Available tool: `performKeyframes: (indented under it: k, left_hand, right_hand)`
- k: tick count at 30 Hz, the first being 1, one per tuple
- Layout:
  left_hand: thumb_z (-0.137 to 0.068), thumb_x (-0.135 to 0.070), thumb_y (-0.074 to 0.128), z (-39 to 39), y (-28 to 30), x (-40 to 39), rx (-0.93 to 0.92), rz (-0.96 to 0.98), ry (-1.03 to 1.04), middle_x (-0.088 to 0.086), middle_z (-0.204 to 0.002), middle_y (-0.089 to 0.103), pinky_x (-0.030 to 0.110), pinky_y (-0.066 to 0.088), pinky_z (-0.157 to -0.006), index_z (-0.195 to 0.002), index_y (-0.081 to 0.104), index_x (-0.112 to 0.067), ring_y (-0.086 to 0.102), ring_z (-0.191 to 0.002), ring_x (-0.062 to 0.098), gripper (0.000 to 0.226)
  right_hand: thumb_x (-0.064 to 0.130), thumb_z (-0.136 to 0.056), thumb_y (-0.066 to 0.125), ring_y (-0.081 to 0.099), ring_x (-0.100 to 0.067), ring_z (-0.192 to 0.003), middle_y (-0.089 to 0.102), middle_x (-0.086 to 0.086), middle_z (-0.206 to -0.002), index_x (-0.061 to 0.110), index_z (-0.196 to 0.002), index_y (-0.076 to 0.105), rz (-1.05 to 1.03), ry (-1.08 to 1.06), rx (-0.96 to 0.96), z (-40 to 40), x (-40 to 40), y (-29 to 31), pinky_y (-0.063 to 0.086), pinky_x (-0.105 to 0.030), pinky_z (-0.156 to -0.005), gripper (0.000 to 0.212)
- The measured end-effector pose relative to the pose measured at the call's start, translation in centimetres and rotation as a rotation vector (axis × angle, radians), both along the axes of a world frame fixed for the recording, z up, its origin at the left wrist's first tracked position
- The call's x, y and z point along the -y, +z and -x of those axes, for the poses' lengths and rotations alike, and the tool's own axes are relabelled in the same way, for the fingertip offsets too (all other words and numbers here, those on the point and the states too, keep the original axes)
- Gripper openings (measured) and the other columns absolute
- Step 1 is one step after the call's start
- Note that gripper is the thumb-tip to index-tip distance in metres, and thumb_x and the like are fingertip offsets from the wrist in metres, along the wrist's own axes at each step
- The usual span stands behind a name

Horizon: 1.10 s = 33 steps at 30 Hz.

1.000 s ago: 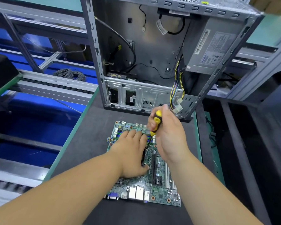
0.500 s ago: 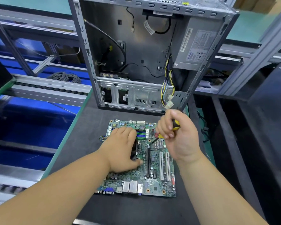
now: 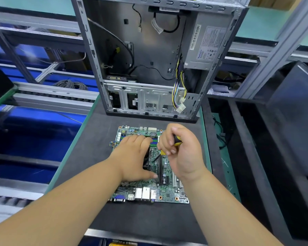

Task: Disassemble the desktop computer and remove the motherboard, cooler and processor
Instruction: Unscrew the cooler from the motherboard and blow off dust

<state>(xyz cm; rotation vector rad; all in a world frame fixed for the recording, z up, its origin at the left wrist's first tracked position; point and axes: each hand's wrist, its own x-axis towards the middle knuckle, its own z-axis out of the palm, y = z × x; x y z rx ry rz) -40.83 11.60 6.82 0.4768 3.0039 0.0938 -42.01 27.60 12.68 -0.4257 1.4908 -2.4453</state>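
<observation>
Motherboard (image 3: 150,189) lies flat on the table (image 3: 100,142), under both hands. Left hand (image 3: 134,159) rests flat over its black cooler (image 3: 147,161); right hand (image 3: 182,151) grips a screwdriver (image 3: 167,148), tip down at the board. Beyond stands the open case (image 3: 155,55).

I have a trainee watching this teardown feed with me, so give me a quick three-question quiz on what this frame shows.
1. True or false: the green motherboard lies flat on the dark grey work mat, outside the open grey metal computer case.
2. Which hand grips the yellow-and-black-handled screwdriver? A. left hand B. right hand C. neither
3. Fill in: the left hand rests on the black ____ mounted on the board.

Key
1. True.
2. B, the right hand.
3. Cooler; it is mostly hidden under the palm.
</observation>
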Motion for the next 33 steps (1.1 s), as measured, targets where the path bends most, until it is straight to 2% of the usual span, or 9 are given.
performKeyframes:
  k: [5,14,19,22,24,26,28,31,33]
  left_hand:
    - [-0.063,-0.085,0.050,0.0,0.1,-0.1,-0.006,0.003,0.011,-0.006,-0.128,0.041,0.038,0.027,-0.109,-0.131,0.033,-0.026,0.036,-0.123,0.020,0.092]
    - [-0.063,-0.077,0.059,0.0,0.2,-0.6,-0.010,0.065,0.015,-0.003,-0.127,0.038,0.039,0.025,-0.109,-0.132,0.033,-0.024,0.034,-0.121,0.023,0.090]
    - [-0.065,-0.070,0.063,0.1,0.4,-0.8,0.012,0.096,0.020,0.001,-0.129,0.035,0.039,0.022,-0.113,-0.134,0.029,-0.020,0.031,-0.125,0.025,0.092]
    - [-0.067,-0.066,0.062,0.0,0.2,-1.1,0.003,0.122,0.051,0.003,-0.130,0.033,0.040,0.022,-0.113,-0.137,0.027,-0.016,0.031,-0.125,0.027,0.093]
    - [-0.069,-0.062,0.061,-0.1,0.1,-1.4,-0.012,0.140,0.068,0.005,-0.125,0.034,0.041,0.024,-0.111,-0.135,0.028,-0.015,0.032,-0.119,0.028,0.087]
    - [-0.071,-0.059,0.060,0.0,0.0,-1.6,-0.021,0.168,0.069,0.006,-0.120,0.034,0.041,0.026,-0.107,-0.133,0.028,-0.013,0.033,-0.113,0.029,0.084]
    - [-0.071,-0.060,0.060,0.1,-0.2,-1.7,-0.033,0.174,0.063,0.006,-0.119,0.034,0.041,0.027,-0.103,-0.128,0.026,-0.014,0.032,-0.110,0.028,0.080]
    - [-0.071,-0.062,0.059,0.2,-0.3,-1.7,-0.030,0.191,0.044,0.008,-0.121,0.033,0.042,0.027,-0.102,-0.120,0.027,-0.016,0.031,-0.109,0.029,0.075]
    - [-0.073,-0.059,0.055,0.3,-0.3,-1.8,-0.024,0.225,0.039,0.009,-0.122,0.033,0.043,0.027,-0.101,-0.127,0.030,-0.013,0.030,-0.108,0.030,0.075]
  right_hand:
    - [0.016,-0.083,0.041,0.024,-0.018,-0.045,0.022,-0.004,-0.046,0.010,-0.055,0.038,-0.041,-0.002,0.009,-0.6,0.6,-0.4,0.016,-0.044,-0.058,0.029]
    - [0.016,-0.084,0.040,0.025,-0.016,-0.042,0.022,-0.002,-0.044,0.011,-0.053,0.039,-0.054,0.007,-0.012,-0.3,1.0,0.1,0.016,-0.040,-0.054,0.032]
    - [0.019,-0.085,0.041,0.024,-0.017,-0.043,0.022,-0.002,-0.045,0.012,-0.053,0.041,-0.104,0.005,0.003,-0.1,1.2,-0.1,0.015,-0.043,-0.055,0.033]
    - [0.022,-0.090,0.041,0.026,-0.017,-0.047,0.027,-0.002,-0.047,0.014,-0.056,0.045,-0.147,0.009,0.000,0.2,1.4,0.0,0.020,-0.037,-0.054,0.035]
    - [0.028,-0.093,0.043,0.031,-0.017,-0.050,0.034,0.000,-0.050,0.014,-0.062,0.048,-0.202,-0.017,-0.006,0.1,1.6,0.1,0.027,-0.028,-0.053,0.035]
    - [0.035,-0.094,0.046,0.041,-0.015,-0.055,0.043,-0.001,-0.056,0.009,-0.069,0.048,-0.293,-0.080,-0.023,-0.1,1.8,0.1,0.037,-0.021,-0.057,0.036]
    - [0.043,-0.090,0.053,0.047,-0.009,-0.062,0.052,0.000,-0.064,0.012,-0.072,0.051,-0.371,-0.172,-0.014,-0.3,1.8,0.1,0.039,-0.018,-0.060,0.036]
    - [0.044,-0.083,0.064,0.052,-0.008,-0.062,0.059,0.003,-0.064,0.020,-0.070,0.064,-0.294,-0.235,0.048,-0.4,1.9,0.2,0.042,-0.014,-0.056,0.027]
    - [0.045,-0.084,0.063,0.053,-0.009,-0.062,0.057,0.002,-0.061,0.022,-0.073,0.071,-0.264,-0.244,0.043,-0.8,2.5,0.1,0.044,-0.013,-0.058,0.026]
